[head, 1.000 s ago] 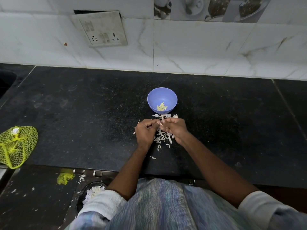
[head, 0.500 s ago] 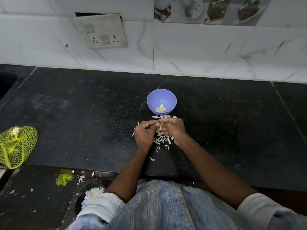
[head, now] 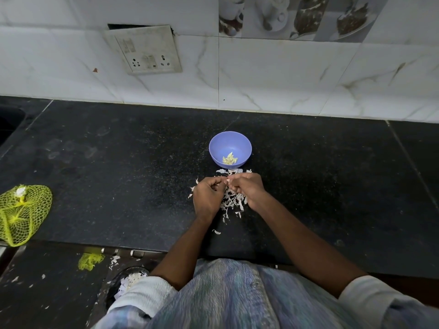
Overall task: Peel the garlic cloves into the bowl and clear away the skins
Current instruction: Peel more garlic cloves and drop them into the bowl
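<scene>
1. Head view: the left hand (head: 207, 195) and right hand (head: 248, 189) meet fingertip to fingertip just in front of the bowl, both with fingers curled in. Between them they pinch a small pale garlic clove (head: 227, 186), probably so one hand can steady it while the other strips its skin.
2. Only a sliver of the clove shows, so which way its long axis runs cannot be told.
3. The hands work directly over the pile of skins (head: 231, 200) on the black counter (head: 118, 162), which lets the peelings drop in one place for easy clearing.
4. The blue bowl (head: 230, 141) stands just beyond the pile, a short reach for each peeled clove.
5. The peeled cloves (head: 229, 159) lie bunched at the bowl's near side, mostly pointing away from the person.
6. A yellow mesh bag (head: 22, 213) lies well apart at the counter's left edge.
</scene>
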